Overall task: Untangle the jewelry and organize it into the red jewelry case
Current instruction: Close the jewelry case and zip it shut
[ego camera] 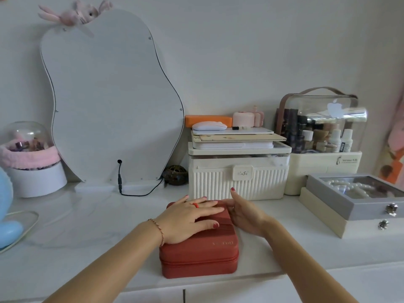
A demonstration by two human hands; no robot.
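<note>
red zipped jewelry case (pixel 200 256) closed; left hand (pixel 188 219) flat on lid.

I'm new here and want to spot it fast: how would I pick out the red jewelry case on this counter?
Start at the big wavy mirror leaning on the wall, then come forward along the white counter to its front edge. The red jewelry case sits there, zipped shut, with the left hand flat on its lid and the right hand at its far right corner. It is the only red box; the neighbours are cream or grey.
</note>
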